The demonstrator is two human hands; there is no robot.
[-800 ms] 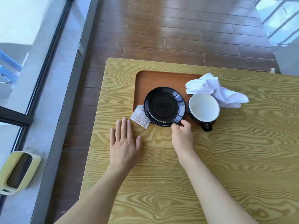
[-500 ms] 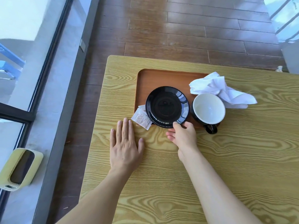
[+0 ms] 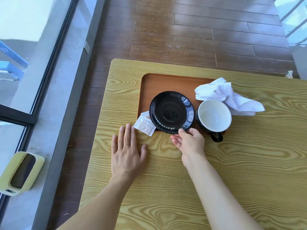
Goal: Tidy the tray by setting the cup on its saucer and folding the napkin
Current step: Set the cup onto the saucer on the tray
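Observation:
A glossy black saucer (image 3: 172, 112) lies on the brown tray (image 3: 154, 85), its near edge over the tray's front rim. My right hand (image 3: 189, 143) pinches that near edge, thumb on top and fingers underneath. To the saucer's right, on the tray, an empty cup (image 3: 214, 115), black outside and white inside, stands upright with its handle toward me. A crumpled white napkin (image 3: 227, 95) lies behind the cup, partly off the tray. My left hand (image 3: 127, 152) rests flat on the table, fingertips close to a small white packet (image 3: 144, 126).
The packet pokes out from under the saucer's left edge. The wooden table (image 3: 249, 163) ends at the left near my left hand, with floor boards beyond. A yellow-green box (image 3: 20, 173) sits on the floor by the window.
My right hand has turned from lying near the tray's front edge to pinching the saucer's rim. The left hand has stayed flat. The view shifted slightly.

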